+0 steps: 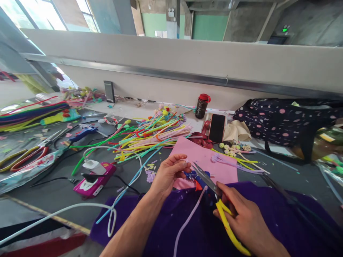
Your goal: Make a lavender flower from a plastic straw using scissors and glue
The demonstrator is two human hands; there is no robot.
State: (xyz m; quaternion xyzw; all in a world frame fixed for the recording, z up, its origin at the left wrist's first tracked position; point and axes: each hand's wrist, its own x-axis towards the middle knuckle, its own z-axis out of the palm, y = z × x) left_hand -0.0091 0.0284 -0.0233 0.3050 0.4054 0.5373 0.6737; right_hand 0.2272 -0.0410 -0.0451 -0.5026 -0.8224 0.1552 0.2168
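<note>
My left hand (pixel 171 171) is closed in a pinch over a pink sheet (pixel 184 151). Something small and pale shows at its fingertips, too small to make out. My right hand (pixel 243 214) grips scissors (pixel 223 214) with yellow handles, their blade tips pointing at my left fingertips. Beside the blades, a lilac pipe cleaner (pixel 189 217) runs down over purple cloth (pixel 160 228); I cannot tell whether anything holds it. Behind my left fingers lies a partly hidden blue and orange tool (pixel 197 177). Lilac bent stems (pixel 219 159) rest on the sheet.
Bundled coloured pipe cleaners (pixel 158 135) lie beyond my left hand. Leftward are a pink power box (pixel 98 184) with a white charger, a looping cable and large scissors (pixel 40 150). A phone (pixel 217 128), dark bottle (pixel 201 107) and patterned bag (pixel 281 119) stand at the back.
</note>
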